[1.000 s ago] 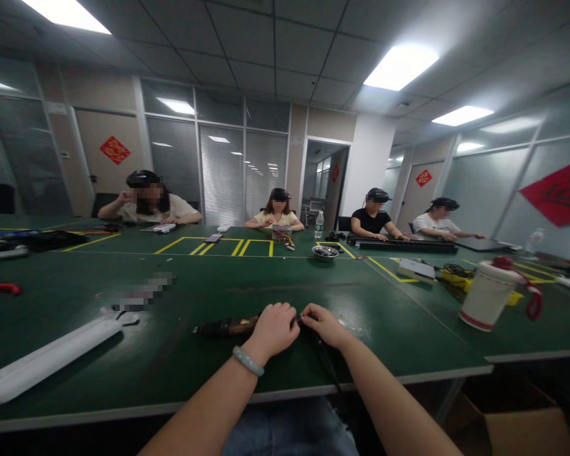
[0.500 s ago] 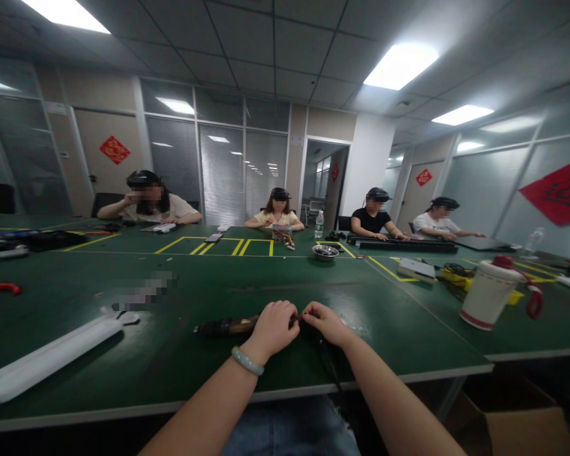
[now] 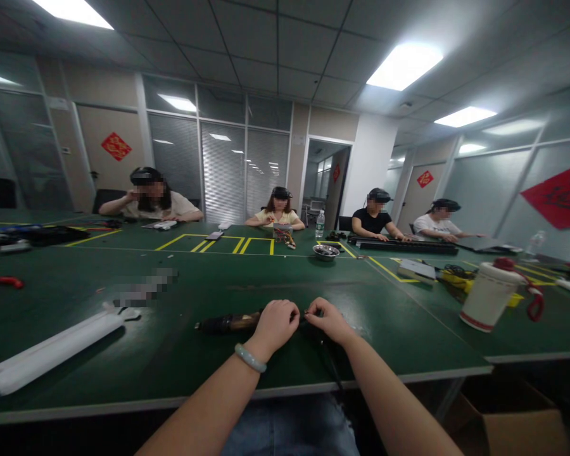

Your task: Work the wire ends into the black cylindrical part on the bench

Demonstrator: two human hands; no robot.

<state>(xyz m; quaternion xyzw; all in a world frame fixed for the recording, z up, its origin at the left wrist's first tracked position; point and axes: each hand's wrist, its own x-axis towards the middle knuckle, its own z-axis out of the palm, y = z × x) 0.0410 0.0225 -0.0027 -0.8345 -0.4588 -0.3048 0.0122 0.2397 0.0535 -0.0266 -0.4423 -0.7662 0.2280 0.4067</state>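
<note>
A dark, tube-shaped tool (image 3: 232, 322) with a brownish middle section lies across the green table, its narrow tip pointing left. My left hand (image 3: 276, 326), a bangle on its wrist, is curled over the tool's right end and hides it. Just to the right, my right hand (image 3: 330, 322) is closed in a pinch; what sits between thumb and forefinger is too small to name. A small gap separates the fingertips of both hands. From beneath the right hand a black cable (image 3: 331, 364) runs over the table's front edge.
A long white object (image 3: 57, 351) lies at left, near a red curved handle (image 3: 2, 285). A metal bowl (image 3: 325, 253) and a bottle (image 3: 320, 225) stand farther back. At right is a white cup (image 3: 489, 296) with a red strap. Several people sit across the table.
My fingertips have drawn slightly apart, widening the gap between my hands. The tool stays nearly in place, and the view has shifted a little.
</note>
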